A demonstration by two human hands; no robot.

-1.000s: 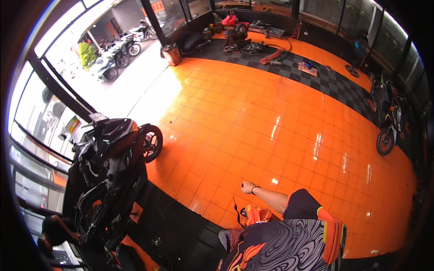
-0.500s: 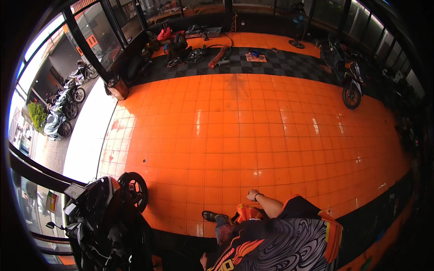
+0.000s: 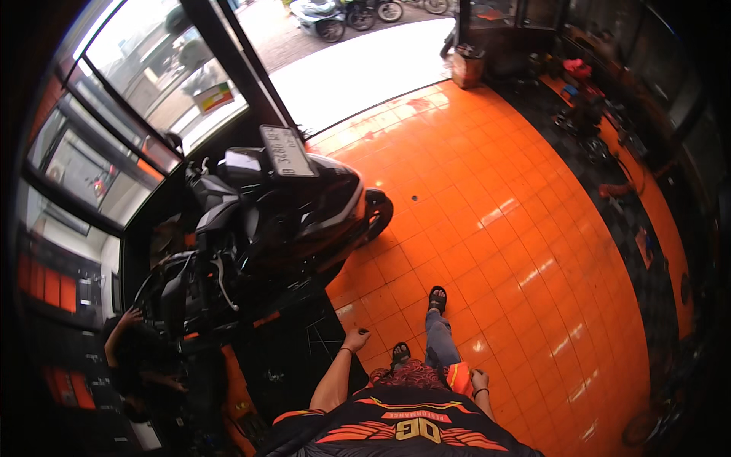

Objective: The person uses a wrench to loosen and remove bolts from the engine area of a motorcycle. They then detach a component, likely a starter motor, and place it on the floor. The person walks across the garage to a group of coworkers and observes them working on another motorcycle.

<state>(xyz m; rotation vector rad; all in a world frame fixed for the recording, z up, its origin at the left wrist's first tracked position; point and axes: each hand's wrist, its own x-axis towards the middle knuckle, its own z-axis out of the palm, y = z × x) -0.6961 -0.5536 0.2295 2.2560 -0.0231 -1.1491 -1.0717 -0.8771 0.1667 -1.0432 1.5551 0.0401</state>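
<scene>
My left hand [image 3: 355,340] hangs beside my body, its fingers curled round something small and dark that I cannot make out, over the orange tiles [image 3: 495,251]. My right hand [image 3: 478,383] is at my other side, fingers curled, near orange cloth on my clothing; whatever it may hold is hidden. A black motorcycle [image 3: 304,206] stands ahead to the left, its front wheel [image 3: 377,215] on the tiles and its handlebar toward the glass. My sandalled feet [image 3: 436,299] are mid-stride on the floor.
A co-worker [image 3: 133,358] reaches to the motorcycle at lower left. The bright doorway [image 3: 365,68] leads to parked scooters [image 3: 327,23]. A bin [image 3: 467,67] stands by the doorpost. Tools and parts [image 3: 601,137] lie along the checkered strip at right, with a loose wheel low on the right.
My view has swung left toward the motorcycle and doorway. My left hand now shows beside my left leg, my right hand is lower, and one foot is stepped forward.
</scene>
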